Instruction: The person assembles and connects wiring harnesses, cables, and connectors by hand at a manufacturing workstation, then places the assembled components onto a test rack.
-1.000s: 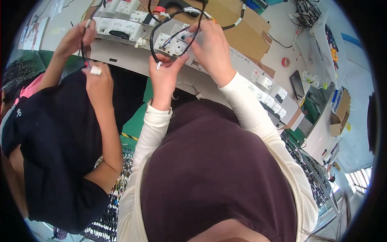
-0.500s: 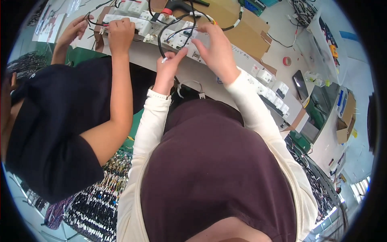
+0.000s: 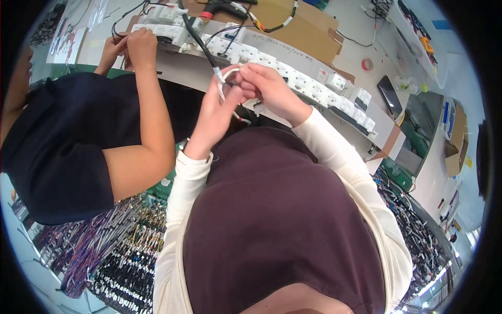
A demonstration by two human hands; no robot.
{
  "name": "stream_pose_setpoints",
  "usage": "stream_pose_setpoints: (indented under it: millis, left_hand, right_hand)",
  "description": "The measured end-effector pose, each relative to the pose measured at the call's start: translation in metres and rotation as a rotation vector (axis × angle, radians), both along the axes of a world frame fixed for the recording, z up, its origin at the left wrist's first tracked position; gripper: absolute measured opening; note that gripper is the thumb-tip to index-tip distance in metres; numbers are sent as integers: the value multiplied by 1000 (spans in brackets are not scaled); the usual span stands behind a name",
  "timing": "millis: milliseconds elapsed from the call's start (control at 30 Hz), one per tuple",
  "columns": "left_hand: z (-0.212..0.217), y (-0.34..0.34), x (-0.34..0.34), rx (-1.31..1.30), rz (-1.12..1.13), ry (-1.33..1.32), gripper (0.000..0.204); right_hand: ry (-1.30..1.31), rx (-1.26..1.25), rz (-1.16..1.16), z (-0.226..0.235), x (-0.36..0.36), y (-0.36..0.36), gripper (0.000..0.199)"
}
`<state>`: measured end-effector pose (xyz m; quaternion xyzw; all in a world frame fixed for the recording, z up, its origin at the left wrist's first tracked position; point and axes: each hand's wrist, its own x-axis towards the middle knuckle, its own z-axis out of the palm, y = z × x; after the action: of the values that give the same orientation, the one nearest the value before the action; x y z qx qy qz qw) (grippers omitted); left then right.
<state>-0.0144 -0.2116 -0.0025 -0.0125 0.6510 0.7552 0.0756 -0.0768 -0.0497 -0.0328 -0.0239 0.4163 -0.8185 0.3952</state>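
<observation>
My left hand (image 3: 217, 107) and my right hand (image 3: 266, 89) meet above the bench edge, both pinching a thin white wire (image 3: 226, 78) where it joins a thick black cable (image 3: 201, 44). The black cable runs up and away over a long row of white sockets (image 3: 308, 83) mounted on a grey panel. My cream sleeves and dark brown garment fill the lower middle of the view.
A co-worker in a dark top stands at my left, with hands (image 3: 130, 44) on wires at the socket row's far end. Brown cardboard (image 3: 293, 21), a red tape roll (image 3: 367, 64) and a phone (image 3: 389, 94) lie on the bench. Bundles of coloured wires (image 3: 104, 246) hang lower left.
My hands have come down and toward me, from the black cable loop over the sockets to the white wire end. The co-worker's arm has stretched further up to the sockets.
</observation>
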Motion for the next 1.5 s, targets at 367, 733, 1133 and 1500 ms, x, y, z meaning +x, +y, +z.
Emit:
stream_pose_setpoints:
  millis: [367, 733, 1133, 1500]
  left_hand:
    - [10, -16, 24, -478, 160, 43, 23]
    - [-156, -47, 101, -292, -287, -412, 20]
    - [-179, -13, 49, -246, -351, -530, 62]
    - [-278, -57, 99, -862, -568, -254, 24]
  right_hand:
    - [746, 383, 444, 30, 19, 46, 15]
    - [1541, 847, -517, -16, 1, 12, 16]
    - [1356, 949, -394, -20, -3, 26, 25]
    - [1267, 518, -969, 94, -3, 25, 24]
